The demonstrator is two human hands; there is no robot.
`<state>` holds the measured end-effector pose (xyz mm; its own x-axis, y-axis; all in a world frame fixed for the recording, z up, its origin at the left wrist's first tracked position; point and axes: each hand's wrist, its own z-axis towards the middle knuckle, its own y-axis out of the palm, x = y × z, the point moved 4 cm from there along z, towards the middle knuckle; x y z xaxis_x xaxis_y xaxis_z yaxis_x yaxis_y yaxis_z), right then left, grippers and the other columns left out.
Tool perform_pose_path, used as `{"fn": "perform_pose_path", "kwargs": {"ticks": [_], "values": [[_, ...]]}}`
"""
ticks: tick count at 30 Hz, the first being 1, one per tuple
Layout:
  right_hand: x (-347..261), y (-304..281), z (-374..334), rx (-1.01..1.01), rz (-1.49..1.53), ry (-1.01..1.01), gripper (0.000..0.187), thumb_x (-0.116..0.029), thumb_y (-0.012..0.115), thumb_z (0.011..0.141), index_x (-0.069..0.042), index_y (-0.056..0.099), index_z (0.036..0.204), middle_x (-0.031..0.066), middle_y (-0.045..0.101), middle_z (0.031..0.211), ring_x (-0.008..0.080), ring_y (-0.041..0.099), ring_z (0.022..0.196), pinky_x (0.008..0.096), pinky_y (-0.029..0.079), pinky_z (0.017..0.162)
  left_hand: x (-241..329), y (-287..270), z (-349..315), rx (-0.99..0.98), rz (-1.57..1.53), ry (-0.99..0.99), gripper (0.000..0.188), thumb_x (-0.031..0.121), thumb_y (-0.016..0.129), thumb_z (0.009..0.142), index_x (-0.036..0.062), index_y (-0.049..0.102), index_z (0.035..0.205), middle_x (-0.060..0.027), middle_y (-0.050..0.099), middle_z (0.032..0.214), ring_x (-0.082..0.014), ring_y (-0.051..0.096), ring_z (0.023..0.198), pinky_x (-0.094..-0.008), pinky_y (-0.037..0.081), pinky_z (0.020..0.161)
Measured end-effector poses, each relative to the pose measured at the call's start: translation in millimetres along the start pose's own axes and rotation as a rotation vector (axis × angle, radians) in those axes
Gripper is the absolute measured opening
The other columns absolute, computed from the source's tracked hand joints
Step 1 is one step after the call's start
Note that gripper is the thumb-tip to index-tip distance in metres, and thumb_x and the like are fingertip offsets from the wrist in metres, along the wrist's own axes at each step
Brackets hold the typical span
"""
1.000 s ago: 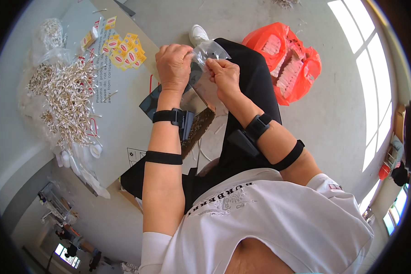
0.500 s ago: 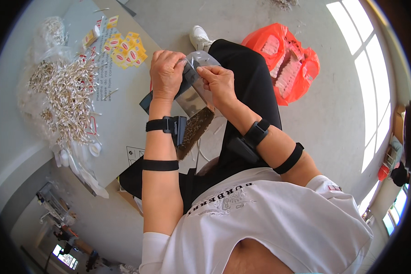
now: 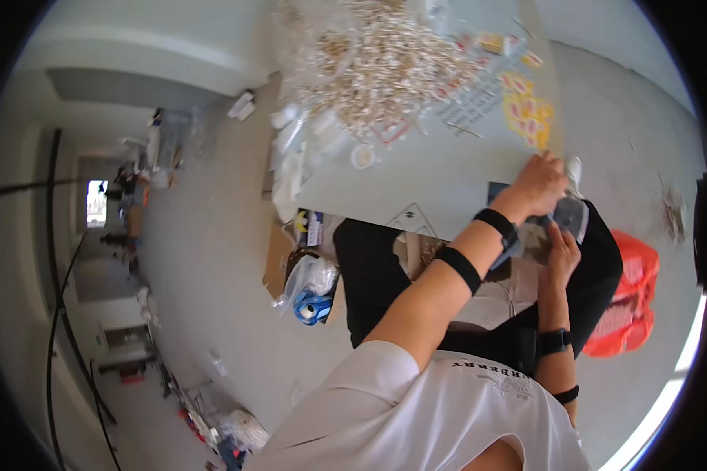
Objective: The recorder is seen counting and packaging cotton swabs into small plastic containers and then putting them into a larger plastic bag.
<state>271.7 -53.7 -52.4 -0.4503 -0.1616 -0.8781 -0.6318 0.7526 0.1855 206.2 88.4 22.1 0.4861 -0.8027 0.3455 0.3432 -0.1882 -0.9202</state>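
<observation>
My left hand and my right hand are close together over my lap, both gripping a small clear plastic bag with something dark inside. The left hand pinches its upper edge, the right hand holds it from below. The bag sits just off the near edge of a pale table. On that table lie a large heap of small pale pieces and a group of yellow packets. Black bands wrap both of my wrists and forearms.
An orange bag lies on the floor by my right leg. Below the table stand a cardboard box, a clear bag and a blue tape roll. Clutter and cables line the left wall.
The view has swung sharply to the left and tilted, so the table now fills the upper middle. My hands still hold the small clear bag, now at the right of the picture.
</observation>
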Motion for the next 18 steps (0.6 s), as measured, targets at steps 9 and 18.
{"fn": "perform_pose_path", "kwargs": {"ticks": [9, 18], "values": [[20.8, 9.6, 16.4, -0.052, -0.31, -0.178, 0.029, -0.015, 0.081, 0.082, -0.004, 0.06, 0.066, -0.0001, 0.061, 0.069, 0.0079, 0.05, 0.062, 0.0244, 0.041, 0.059, -19.0, 4.5, -27.2, 0.115, 0.176, -0.114, 0.007, 0.016, 0.066, 0.072, 0.0125, 0.071, 0.075, -0.0048, 0.059, 0.099, -0.0251, 0.049, 0.107, -0.0392, 0.037, 0.09], [21.9, 5.0, 34.6, 0.046, -0.458, -0.202, 0.028, -0.013, 0.078, 0.084, 0.002, 0.061, 0.067, 0.0037, 0.065, 0.07, 0.0099, 0.055, 0.062, 0.0261, 0.048, 0.058, 0.4, 1.2, -43.6, 0.262, 0.128, -0.12, 0.015, 0.016, 0.061, 0.077, 0.0099, 0.066, 0.089, -0.0034, 0.057, 0.098, -0.0218, 0.05, 0.105, -0.0378, 0.038, 0.088]]}}
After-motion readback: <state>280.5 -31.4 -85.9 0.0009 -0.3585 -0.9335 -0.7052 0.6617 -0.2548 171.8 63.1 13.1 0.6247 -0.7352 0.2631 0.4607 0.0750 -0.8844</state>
